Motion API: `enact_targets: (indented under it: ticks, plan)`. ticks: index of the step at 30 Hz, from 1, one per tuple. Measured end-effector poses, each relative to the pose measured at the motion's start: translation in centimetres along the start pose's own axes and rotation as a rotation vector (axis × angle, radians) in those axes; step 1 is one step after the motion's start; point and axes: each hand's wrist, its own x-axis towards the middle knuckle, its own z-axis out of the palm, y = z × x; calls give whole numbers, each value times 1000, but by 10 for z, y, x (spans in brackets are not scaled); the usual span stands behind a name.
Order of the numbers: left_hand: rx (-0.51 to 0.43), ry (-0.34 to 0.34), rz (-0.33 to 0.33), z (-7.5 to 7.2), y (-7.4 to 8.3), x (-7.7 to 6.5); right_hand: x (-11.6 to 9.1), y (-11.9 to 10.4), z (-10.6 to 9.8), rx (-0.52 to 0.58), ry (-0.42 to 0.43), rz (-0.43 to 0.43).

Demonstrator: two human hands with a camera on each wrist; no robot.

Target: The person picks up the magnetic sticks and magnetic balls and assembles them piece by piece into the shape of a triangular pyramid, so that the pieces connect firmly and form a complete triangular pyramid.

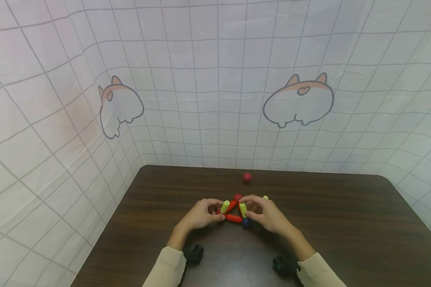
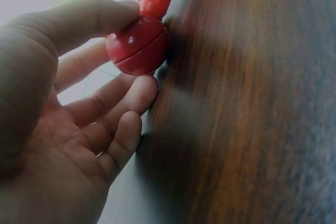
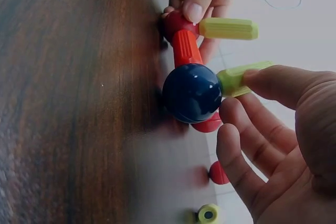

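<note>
On the table lies a triangle of red rods [image 1: 233,218] joined by balls. One corner is a dark blue ball [image 3: 191,93], another a red ball [image 1: 238,197] at the far side. My left hand [image 1: 202,214] pinches the red ball [image 2: 138,44] at the left corner between thumb and fingers. From that ball a yellow-green rod [image 3: 229,28] sticks up. My right hand [image 1: 269,215] pinches a second yellow-green rod [image 1: 243,210], which rises from the blue ball. Its lower fingers are loosely bent beside the blue ball.
A loose red ball [image 1: 247,177] sits near the far edge of the dark wooden table [image 1: 337,223]. Another yellow-green rod [image 3: 208,213] stands behind my right hand. A white gridded cloth [image 1: 208,99] hangs behind the table and along its sides.
</note>
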Motion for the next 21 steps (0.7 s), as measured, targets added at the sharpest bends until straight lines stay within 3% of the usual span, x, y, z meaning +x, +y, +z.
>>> enact_targets:
  ticks: [15, 21]
  plan:
    - [-42, 8, 18, -3, -2, 0, -1, 1, -1, -24, -51, 26]
    - [-17, 37, 15, 0, -2, 2, -2, 1, -1, -39, -55, 34]
